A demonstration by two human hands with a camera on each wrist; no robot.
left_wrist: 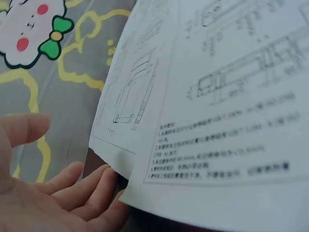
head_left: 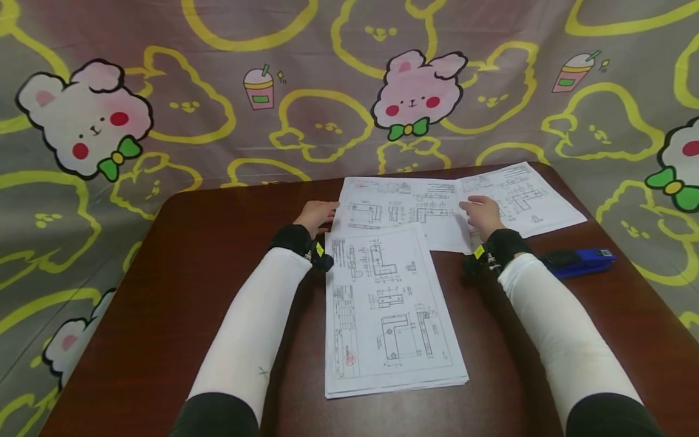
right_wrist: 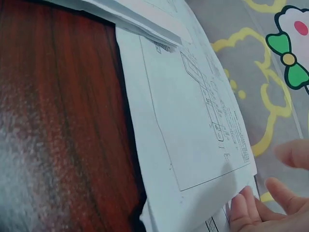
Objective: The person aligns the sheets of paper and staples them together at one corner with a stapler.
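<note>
Several printed sheets with technical drawings lie on the table. The middle far sheet (head_left: 401,197) sits between my two hands. My left hand (head_left: 315,216) is at its left edge, thumb held apart from the fingers; in the left wrist view, the fingertips (left_wrist: 104,186) are right at the edges of the overlapping papers. At the opposite edge, my right hand (head_left: 483,216) has its fingers (right_wrist: 246,205) against the paper border and its thumb spread away. A near stack of drawing sheets (head_left: 360,328) overlaps the front of the middle sheet.
Another drawing sheet (head_left: 537,215) lies at the far right, partly behind my right hand. A blue and black stapler (head_left: 581,262) rests beside my right wrist. The brown wooden table (head_left: 180,261) meets a patterned curtain (head_left: 327,48) at the back.
</note>
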